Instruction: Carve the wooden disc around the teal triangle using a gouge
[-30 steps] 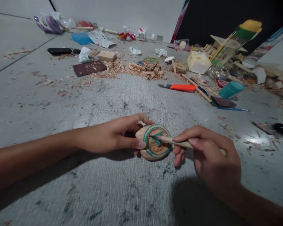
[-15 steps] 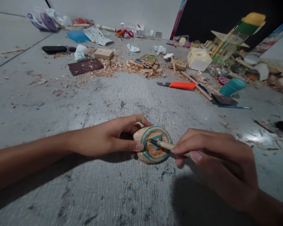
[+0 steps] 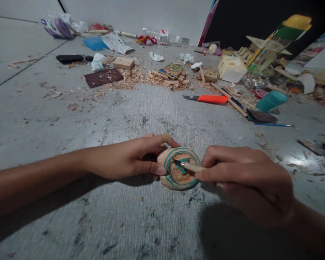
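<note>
A round wooden piece (image 3: 166, 182) lies on the grey surface, with green rings and a green triangular mark in its hollowed middle. My left hand (image 3: 137, 157) grips its left side, thumb on the near edge and a bandaged index finger at the far edge. My right hand (image 3: 246, 177) is closed around the pale wooden handle of a carving chisel (image 3: 191, 167). The chisel's metal tip touches the hollow near the green mark. Most of the handle is hidden inside my right hand.
An orange-handled utility knife (image 3: 212, 99) lies beyond my hands. Wood shavings (image 3: 141, 77), a brown sandpaper sheet (image 3: 104, 77) and a wood block (image 3: 124, 63) lie farther back. At right are a teal cup (image 3: 272, 101), wooden sticks and a thin blue brush (image 3: 273, 125).
My right hand has rolled over, its knuckles now turned upward and its thumb hidden. The chisel stays in the hollow. The whole view has shifted slightly.
</note>
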Demonstrator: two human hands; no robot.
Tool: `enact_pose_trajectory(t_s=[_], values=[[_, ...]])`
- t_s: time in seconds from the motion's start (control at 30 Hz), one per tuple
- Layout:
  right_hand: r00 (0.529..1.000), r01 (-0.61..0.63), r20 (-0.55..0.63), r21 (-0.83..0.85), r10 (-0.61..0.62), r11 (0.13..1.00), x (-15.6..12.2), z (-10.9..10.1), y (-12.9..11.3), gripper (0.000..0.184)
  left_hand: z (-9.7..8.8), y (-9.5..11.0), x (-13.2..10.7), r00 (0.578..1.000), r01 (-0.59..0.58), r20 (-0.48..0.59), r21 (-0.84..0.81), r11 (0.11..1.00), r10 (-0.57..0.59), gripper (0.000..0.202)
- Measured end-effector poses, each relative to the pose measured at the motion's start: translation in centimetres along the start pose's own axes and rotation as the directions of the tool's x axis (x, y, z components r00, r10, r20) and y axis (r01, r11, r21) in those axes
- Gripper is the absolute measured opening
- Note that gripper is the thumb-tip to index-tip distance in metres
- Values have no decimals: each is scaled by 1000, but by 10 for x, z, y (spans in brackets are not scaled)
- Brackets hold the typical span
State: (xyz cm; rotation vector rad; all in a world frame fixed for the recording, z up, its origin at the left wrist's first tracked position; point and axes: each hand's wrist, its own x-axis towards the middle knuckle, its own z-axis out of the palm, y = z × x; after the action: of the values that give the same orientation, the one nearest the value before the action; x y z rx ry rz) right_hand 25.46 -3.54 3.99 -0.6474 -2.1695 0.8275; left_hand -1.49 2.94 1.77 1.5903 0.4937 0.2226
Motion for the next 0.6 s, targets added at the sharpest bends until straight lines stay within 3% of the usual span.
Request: enact_pose_trajectory(t_s=[0.1,0.27,0.33,0.43,0.5,0.6], values=[[996,48,-77,39,-45,998,-9,9,13,28,-1,-1,0,999,31,38,10,999,-31,43],[960,-86,-234,281,155,956,-24,25,15,31,-2,-3,2,998,15,61,-54,998,-12,41],[921,-182,-250,400,298,898,-27,30,13,31,-3,-3,2,998,-1,61,-44,999,4,39],[817,-321,-205,614,538,721,-27,31,14,28,-3,-1,1,998,7,55,-34,999,-5,36],[789,-327,-182,683,586,653,-24,28,17,25,-3,0,1,998,9,62,-38,999,-7,35],[787,-284,-202,720,582,634,-19,19,23,21,-3,1,1,998,-2,57,-19,1000,3,33]])
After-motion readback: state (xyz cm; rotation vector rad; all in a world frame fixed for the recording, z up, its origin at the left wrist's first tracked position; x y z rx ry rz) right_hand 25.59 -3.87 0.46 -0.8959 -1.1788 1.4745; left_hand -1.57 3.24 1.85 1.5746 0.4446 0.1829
